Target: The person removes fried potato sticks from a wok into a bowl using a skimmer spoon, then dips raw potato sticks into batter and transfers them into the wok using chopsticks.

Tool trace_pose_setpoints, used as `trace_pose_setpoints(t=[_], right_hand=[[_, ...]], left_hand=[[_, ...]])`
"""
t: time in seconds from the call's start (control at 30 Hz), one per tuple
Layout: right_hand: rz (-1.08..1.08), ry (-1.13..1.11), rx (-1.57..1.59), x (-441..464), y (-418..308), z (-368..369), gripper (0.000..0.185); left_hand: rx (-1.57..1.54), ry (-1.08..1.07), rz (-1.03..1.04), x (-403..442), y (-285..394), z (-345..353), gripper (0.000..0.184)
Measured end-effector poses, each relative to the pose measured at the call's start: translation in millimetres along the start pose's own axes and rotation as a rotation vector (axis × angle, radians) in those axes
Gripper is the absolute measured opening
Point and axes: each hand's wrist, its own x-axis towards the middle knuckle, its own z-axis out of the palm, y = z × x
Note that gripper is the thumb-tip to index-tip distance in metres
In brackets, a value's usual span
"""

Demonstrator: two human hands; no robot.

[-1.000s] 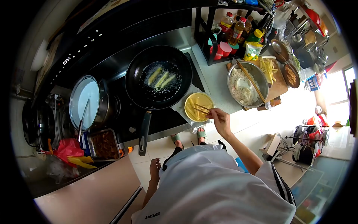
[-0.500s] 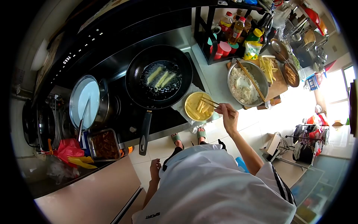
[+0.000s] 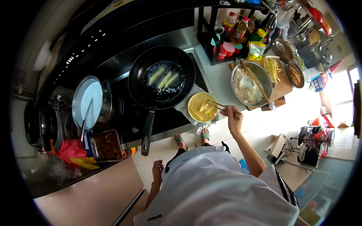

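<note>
My right hand [image 3: 232, 113] is closed on a pair of chopsticks [image 3: 218, 106]. Their tips dip into a yellow bowl [image 3: 192, 98] of pale yellow strips [image 3: 203, 110] in liquid. The bowl stands on the counter edge beside the stove. To its left, several battered strips [image 3: 163, 80] lie in bubbling oil in a black frying pan [image 3: 140, 64]. My left hand [image 3: 157, 171] hangs low at my side, away from the counter, its fingers loosely bent with nothing visible in them.
A steel bowl [image 3: 268, 81] of white food has chopsticks across it. Cut strips [image 3: 271, 71] lie on a cutting board [image 3: 283, 88]. Left of the pan are a white-lined pot [image 3: 88, 100] with a ladle and a tray of brown food [image 3: 106, 146]. The pan handle [image 3: 148, 133] juts past the stove edge.
The chopstick tips and the strips in the yellow bowl have shifted slightly. My right hand has moved a little to the right. The strips in the pan look about the same.
</note>
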Motion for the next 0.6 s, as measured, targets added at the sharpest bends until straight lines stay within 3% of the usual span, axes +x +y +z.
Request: trace_pose_setpoints(t=[0.37, 0.6], right_hand=[[0.368, 0.161, 0.440, 14.1, 39.3, -8.3, 0.028], [0.555, 0.150, 0.586, 1.1, 36.5, -35.0, 0.027]], left_hand=[[-0.012, -0.008, -0.037, 0.6, -6.4, 3.9, 0.029], [-0.023, -0.020, -0.132, -2.5, -2.6, 5.0, 0.026]])
